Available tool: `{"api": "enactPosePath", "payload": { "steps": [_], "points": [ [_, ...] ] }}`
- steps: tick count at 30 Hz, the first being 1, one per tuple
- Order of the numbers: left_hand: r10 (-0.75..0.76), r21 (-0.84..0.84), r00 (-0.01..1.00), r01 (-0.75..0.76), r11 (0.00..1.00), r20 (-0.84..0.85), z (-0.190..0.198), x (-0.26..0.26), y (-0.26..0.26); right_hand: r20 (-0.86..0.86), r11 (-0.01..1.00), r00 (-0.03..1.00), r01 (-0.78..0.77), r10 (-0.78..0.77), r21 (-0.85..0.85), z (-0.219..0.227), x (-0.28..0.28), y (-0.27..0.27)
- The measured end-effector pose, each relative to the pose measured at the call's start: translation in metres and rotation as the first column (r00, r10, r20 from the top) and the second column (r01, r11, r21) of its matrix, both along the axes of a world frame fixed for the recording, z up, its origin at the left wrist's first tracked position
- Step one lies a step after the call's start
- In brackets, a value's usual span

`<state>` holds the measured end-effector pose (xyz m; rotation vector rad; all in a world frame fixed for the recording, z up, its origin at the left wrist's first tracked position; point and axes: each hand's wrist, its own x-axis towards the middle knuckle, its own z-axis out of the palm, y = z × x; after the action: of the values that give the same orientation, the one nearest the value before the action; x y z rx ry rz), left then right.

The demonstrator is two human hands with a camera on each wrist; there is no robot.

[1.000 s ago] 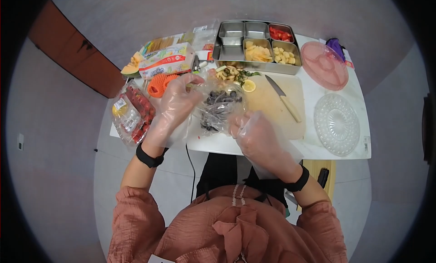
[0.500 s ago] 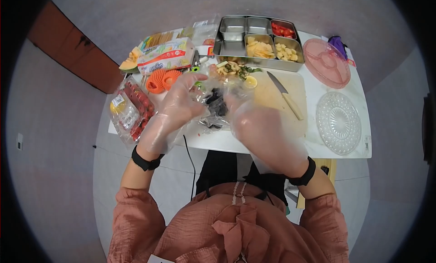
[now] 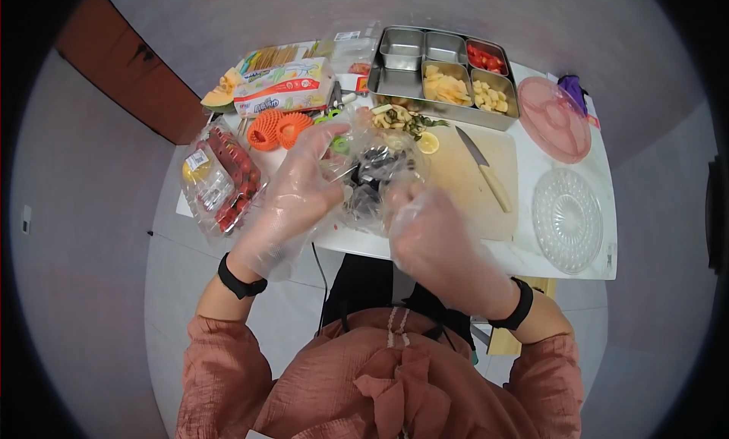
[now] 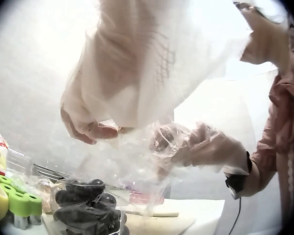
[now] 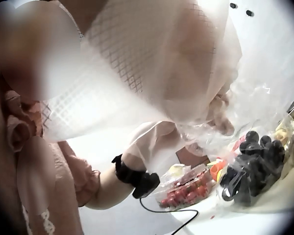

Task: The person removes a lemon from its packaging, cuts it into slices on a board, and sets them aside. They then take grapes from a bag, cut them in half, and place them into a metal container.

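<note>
Dark grapes [image 5: 259, 156] lie in a clear plastic bag [image 3: 366, 210] at the table's front, left of the cutting board. My left hand [image 3: 296, 192], in a clear disposable glove, pinches the bag's film on its left side. On the other side my gloved right hand [image 3: 437, 238] has its fingers curled on the film near the bag's mouth. In the left wrist view, film stretches between the two hands above the grapes [image 4: 85, 205]. Some fingertips are hidden by glove and film.
A knife [image 3: 486, 169] and a lemon half [image 3: 428, 142] lie on the cutting board [image 3: 463, 204]. Behind stands a steel tray [image 3: 399, 82] with cut fruit in small pans. Packed red fruit [image 3: 241, 169] sits at left; a glass plate [image 3: 567, 219] and pink dish [image 3: 554, 120] at right.
My right hand moved in toward the left hand over the bag, then drew slightly back to the right. The film is spread wider and more dark grapes show. The head view has shifted a little.
</note>
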<state>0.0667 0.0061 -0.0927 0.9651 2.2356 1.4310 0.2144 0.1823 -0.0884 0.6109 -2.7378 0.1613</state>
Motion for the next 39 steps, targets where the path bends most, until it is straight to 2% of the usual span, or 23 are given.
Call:
{"api": "enactPosePath", "payload": {
  "steps": [1,3,5,6,8,9,12,14,15,17,18,21,23,24,26,27,29,30,31,32,33,35,39],
  "points": [
    [0.001,0.001,1.000,-0.001,1.000,0.002,-0.003,0.000,0.000,-0.032,1.000,0.999,0.018,-0.019,-0.007,-0.004,0.004,-0.005],
    [0.020,-0.072,0.956,-0.043,0.996,-0.291,-0.009,0.001,-0.001,-0.060,0.999,0.998,0.035,-0.036,-0.015,-0.001,0.010,-0.009],
    [0.011,-0.022,0.979,-0.016,1.000,-0.203,-0.005,0.008,0.000,0.164,0.987,0.982,-0.108,0.087,0.117,0.020,0.017,-0.009],
    [-0.003,0.030,0.993,0.006,1.000,-0.115,-0.003,0.011,0.000,0.168,0.987,0.982,-0.109,0.089,0.116,0.020,0.016,-0.010],
    [-0.015,0.095,0.999,0.019,0.995,-0.041,-0.003,0.013,0.003,0.000,0.930,0.981,-0.183,0.193,-0.318,0.021,0.013,-0.015],
    [-0.032,0.163,0.999,0.027,0.986,0.028,-0.003,0.013,0.004,0.001,0.930,0.982,-0.181,0.191,-0.319,0.015,0.007,-0.015],
    [-0.018,0.108,1.000,0.019,0.994,-0.012,0.008,0.020,0.002,-0.044,0.915,0.994,-0.107,0.097,-0.390,-0.002,-0.016,-0.008],
    [-0.025,0.092,1.000,0.027,0.995,-0.018,0.009,0.019,0.001,0.055,0.918,0.998,0.044,-0.024,-0.394,-0.002,-0.021,-0.002],
    [-0.030,0.078,0.999,0.032,0.996,-0.024,0.009,0.018,0.000,0.056,0.918,0.998,0.045,-0.025,-0.395,0.001,-0.019,-0.002],
    [-0.024,0.084,0.999,0.027,0.996,-0.031,0.007,0.020,0.000,0.273,0.896,0.955,0.216,-0.112,-0.389,0.009,-0.010,-0.003],
    [-0.021,0.091,0.999,0.025,0.996,-0.042,0.005,0.021,0.001,0.276,0.895,0.954,0.219,-0.113,-0.388,0.009,-0.007,-0.001],
    [0.011,0.073,0.989,0.000,0.997,-0.148,0.004,0.024,0.003,0.351,0.934,0.936,0.133,-0.009,-0.330,0.004,0.005,0.011],
    [0.025,0.097,0.987,-0.009,0.995,-0.161,0.001,0.026,0.003,0.245,0.886,0.938,-0.115,0.246,-0.449,-0.014,0.010,0.019],
    [0.047,0.124,0.983,-0.025,0.992,-0.180,0.000,0.027,0.003,0.249,0.885,0.938,-0.109,0.242,-0.452,-0.022,0.012,0.018],
    [0.057,0.133,0.983,-0.034,0.991,-0.175,0.000,0.027,0.003,0.085,0.827,0.961,-0.178,0.261,-0.533,-0.034,0.016,0.014],
    [0.072,0.144,0.982,-0.047,0.989,-0.172,0.000,0.027,0.003,0.088,0.826,0.962,-0.173,0.259,-0.537,-0.035,0.015,0.014],
    [0.079,0.180,0.988,-0.054,0.982,-0.136,0.001,0.027,0.002,0.319,0.827,0.941,0.086,0.117,-0.555,-0.034,0.008,0.015],
    [0.086,0.217,0.991,-0.063,0.974,-0.099,0.001,0.028,0.002,0.322,0.824,0.940,0.091,0.115,-0.559,-0.044,0.003,0.014],
    [0.075,0.212,0.993,-0.053,0.976,-0.096,0.002,0.029,0.002,0.060,0.744,0.997,0.006,0.046,-0.668,-0.062,-0.002,0.014],
    [0.076,0.228,0.996,-0.063,0.972,-0.047,0.004,0.030,0.002,-0.197,0.665,0.979,-0.110,-0.058,-0.739,-0.070,-0.007,0.014],
    [0.073,0.247,0.997,-0.072,0.966,0.002,0.006,0.032,0.004,-0.194,0.665,0.978,-0.099,-0.071,-0.740,-0.072,-0.010,0.018],
    [0.066,0.267,0.996,-0.080,0.960,0.061,0.010,0.035,0.007,-0.293,0.833,0.955,-0.128,-0.042,-0.538,-0.070,-0.018,0.025],
    [0.055,0.283,0.991,-0.087,0.955,0.119,0.008,0.032,0.008,-0.193,0.787,0.979,-0.070,-0.063,-0.613,-0.064,-0.035,0.023]
  ]
}}
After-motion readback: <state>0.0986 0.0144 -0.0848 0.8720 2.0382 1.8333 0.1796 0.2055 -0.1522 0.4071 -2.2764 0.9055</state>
